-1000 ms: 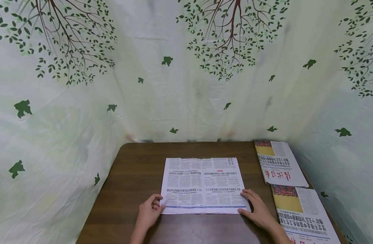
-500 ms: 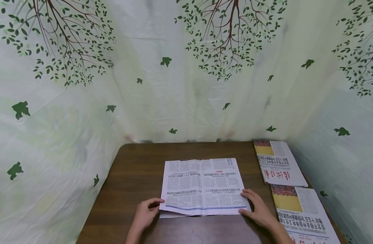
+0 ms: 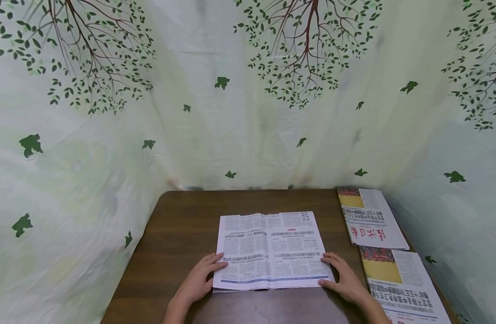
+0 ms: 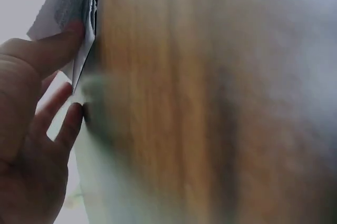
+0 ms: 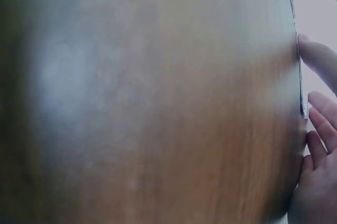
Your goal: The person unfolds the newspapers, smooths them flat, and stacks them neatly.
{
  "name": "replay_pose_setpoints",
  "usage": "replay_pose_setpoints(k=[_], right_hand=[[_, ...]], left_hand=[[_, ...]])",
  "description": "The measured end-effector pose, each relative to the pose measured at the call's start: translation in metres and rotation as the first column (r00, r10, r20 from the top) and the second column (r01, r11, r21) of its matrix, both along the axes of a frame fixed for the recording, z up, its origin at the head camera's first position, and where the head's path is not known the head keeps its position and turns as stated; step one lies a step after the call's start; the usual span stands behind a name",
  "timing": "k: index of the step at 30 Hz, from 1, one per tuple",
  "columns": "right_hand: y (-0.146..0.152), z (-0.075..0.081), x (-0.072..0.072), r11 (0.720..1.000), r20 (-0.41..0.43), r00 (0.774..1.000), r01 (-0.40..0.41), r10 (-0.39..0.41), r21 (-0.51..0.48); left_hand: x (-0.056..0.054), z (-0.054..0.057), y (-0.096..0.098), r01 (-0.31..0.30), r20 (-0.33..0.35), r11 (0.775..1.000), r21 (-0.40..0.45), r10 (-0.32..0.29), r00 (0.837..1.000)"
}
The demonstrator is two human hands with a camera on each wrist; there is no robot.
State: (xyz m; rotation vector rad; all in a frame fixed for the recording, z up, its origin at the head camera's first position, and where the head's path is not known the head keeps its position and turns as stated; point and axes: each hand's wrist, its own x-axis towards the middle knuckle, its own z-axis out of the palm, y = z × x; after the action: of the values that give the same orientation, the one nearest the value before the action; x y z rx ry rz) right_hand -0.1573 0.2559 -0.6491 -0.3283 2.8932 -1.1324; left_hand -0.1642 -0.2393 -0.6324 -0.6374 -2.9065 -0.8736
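Note:
A folded newspaper point(image 3: 268, 252) lies in the middle of the dark wooden table in the head view, with a crease down its centre. My left hand point(image 3: 197, 280) touches its left side, the upper fingertips lying on the printed face. In the left wrist view the left thumb point(image 4: 68, 37) overlaps the paper point(image 4: 52, 21), whose near left corner stands slightly raised. On the opposite side, my right hand point(image 3: 345, 280) rests at the near right corner, thumb at the front edge and fingers along the side. The right wrist view shows the right fingers point(image 5: 321, 116) beside the paper's thin edge.
Two more newspapers, a far one point(image 3: 373, 218) and a near one point(image 3: 406, 285), lie folded along the table's right edge, slightly overlapping. Brown table surface point(image 3: 183, 225) surrounds the middle newspaper. Behind hangs a pale curtain point(image 3: 264, 135) printed with trees and leaves.
The left hand moved from the newspaper's left edge to its near left corner, shifting the top sheet, then forward onto the printed face. A centre crease appeared. The right hand stayed put.

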Motion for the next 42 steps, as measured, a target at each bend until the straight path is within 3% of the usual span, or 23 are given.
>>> replay_pose_setpoints(k=[2, 6, 10, 17, 21, 25, 29, 32, 36, 42], right_hand=[[0.000, -0.002, 0.000, 1.000, 0.011, 1.000, 0.001, -0.001, 0.003], [-0.001, -0.003, 0.001, 1.000, -0.016, 1.000, 0.003, -0.003, 0.003], [-0.001, -0.002, 0.000, 1.000, -0.037, 0.999, -0.003, 0.003, 0.002], [0.002, 0.004, 0.001, 0.998, -0.016, 0.999, -0.032, 0.033, 0.046], [0.005, 0.003, 0.000, 0.998, -0.027, 0.998, -0.057, 0.058, 0.032], [0.008, 0.001, 0.001, 0.993, -0.039, 0.997, -0.072, 0.069, -0.090], [0.011, 0.004, 0.002, 0.967, -0.059, 0.993, -0.109, 0.098, -0.230], [0.014, 0.006, 0.003, 0.968, -0.092, 0.990, -0.128, 0.110, -0.216], [0.013, 0.005, 0.003, 0.984, -0.115, 0.990, -0.100, 0.084, -0.147], [0.005, 0.007, -0.005, 0.996, -0.112, 0.993, 0.016, -0.026, -0.088]], left_hand=[[0.000, 0.000, 0.000, 0.043, -0.014, 0.999, -0.031, -0.043, 0.999], [-0.001, 0.001, -0.001, 0.056, 0.017, 0.998, -0.019, -0.056, 0.998], [-0.002, 0.002, -0.002, 0.040, 0.061, 0.998, 0.038, -0.042, 0.997], [-0.007, 0.001, -0.004, 0.026, 0.046, 0.992, 0.124, -0.032, 0.998], [-0.010, 0.000, -0.003, -0.047, 0.099, 0.984, 0.172, 0.030, 0.995], [-0.010, 0.000, -0.003, -0.116, 0.137, 0.973, 0.198, 0.090, 0.986], [-0.009, -0.002, -0.002, -0.136, 0.126, 0.968, 0.211, 0.111, 0.986], [-0.009, -0.004, -0.001, -0.151, 0.128, 0.964, 0.218, 0.125, 0.984], [-0.008, -0.005, -0.001, -0.154, 0.126, 0.964, 0.218, 0.129, 0.984], [-0.007, -0.006, -0.002, -0.174, 0.150, 0.952, 0.252, 0.139, 0.979]])
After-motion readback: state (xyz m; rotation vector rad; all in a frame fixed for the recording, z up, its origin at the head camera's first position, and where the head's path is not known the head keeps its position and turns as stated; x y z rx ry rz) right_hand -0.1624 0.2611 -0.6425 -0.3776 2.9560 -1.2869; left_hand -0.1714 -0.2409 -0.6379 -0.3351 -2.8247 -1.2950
